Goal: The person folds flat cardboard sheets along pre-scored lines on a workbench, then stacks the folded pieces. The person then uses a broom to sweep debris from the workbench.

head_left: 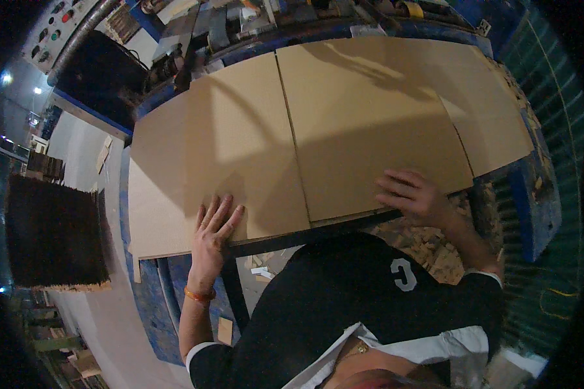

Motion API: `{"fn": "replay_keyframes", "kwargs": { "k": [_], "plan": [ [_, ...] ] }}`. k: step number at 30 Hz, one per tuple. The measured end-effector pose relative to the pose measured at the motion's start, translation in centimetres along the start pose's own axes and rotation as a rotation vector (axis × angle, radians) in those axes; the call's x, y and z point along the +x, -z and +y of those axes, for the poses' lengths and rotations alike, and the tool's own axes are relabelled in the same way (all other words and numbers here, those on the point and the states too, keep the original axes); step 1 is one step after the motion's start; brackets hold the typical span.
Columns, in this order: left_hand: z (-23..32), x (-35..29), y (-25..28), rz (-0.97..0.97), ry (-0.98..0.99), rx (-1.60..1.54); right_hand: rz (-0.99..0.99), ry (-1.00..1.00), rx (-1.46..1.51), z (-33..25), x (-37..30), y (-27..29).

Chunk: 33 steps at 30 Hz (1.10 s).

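Tan boards [318,123] | left hand [213,232] flat, open | right hand [414,194] spread, pressing, gripping nothing

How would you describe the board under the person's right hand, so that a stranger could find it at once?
Start at the large workbench with blue edges, covered by flat tan boards. The board under the right hand is the wide middle board, right of the thin dark seam. Unlike the left board, where the left hand rests, it is larger and catches a bright band of light.

L hand [213,227] flat, fingers spread, palm down; R hand [414,196] likewise, fingers slightly curled.
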<state>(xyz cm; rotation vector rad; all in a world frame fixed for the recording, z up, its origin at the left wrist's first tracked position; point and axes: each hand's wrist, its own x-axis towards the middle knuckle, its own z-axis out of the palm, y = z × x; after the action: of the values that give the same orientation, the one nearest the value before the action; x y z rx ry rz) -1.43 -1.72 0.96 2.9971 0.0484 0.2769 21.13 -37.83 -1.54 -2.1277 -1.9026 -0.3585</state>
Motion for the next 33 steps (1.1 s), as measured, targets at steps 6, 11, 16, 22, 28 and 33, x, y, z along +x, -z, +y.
{"fn": "replay_keyframes", "kwargs": {
  "k": [6, 11, 16, 22, 28, 33],
  "plan": [
    [-1.6, 1.6, -0.5, 0.097, 0.021, -0.012, -0.11, -0.117, -0.032, 4.1, 0.0, 0.3],
    [-3.8, 4.6, -0.8, 0.222, 0.051, -0.043, -0.241, -0.35, -0.22, 10.7, 0.6, 1.1],
    [-9.0, 12.8, -2.8, 0.274, 0.013, 0.013, -0.077, -0.386, -0.215, 18.6, 4.5, -1.7],
    [-12.1, 20.9, -3.0, 0.458, 0.086, 0.193, -0.127, -0.905, -0.181, 21.9, 10.5, -4.4],
    [-8.4, 11.7, 0.9, 0.56, 0.349, -0.031, 0.182, -0.855, -0.173, 16.1, 0.9, 0.8],
    [-9.5, -1.4, 1.2, 0.591, 1.191, -0.064, 0.455, -1.644, -0.51, 11.7, -12.7, 2.7]
  ]
}}
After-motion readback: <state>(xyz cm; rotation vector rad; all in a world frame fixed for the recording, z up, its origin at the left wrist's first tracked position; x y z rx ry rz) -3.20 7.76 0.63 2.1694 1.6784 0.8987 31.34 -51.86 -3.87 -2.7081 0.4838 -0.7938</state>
